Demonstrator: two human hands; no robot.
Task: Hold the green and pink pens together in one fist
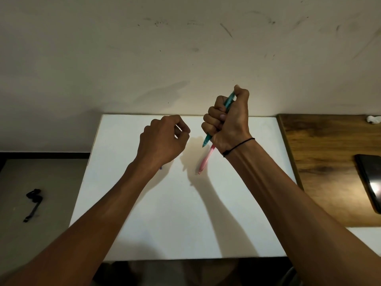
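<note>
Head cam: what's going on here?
A person holds both hands above a white table. The right hand grips a teal pen in its fist, tip pointing down. A pink pen shows just below that hand; whether it lies on the table or is held, I cannot tell. The left hand is loosely curled and appears to hold nothing. A dark phone lies on the wooden surface to the right.
</note>
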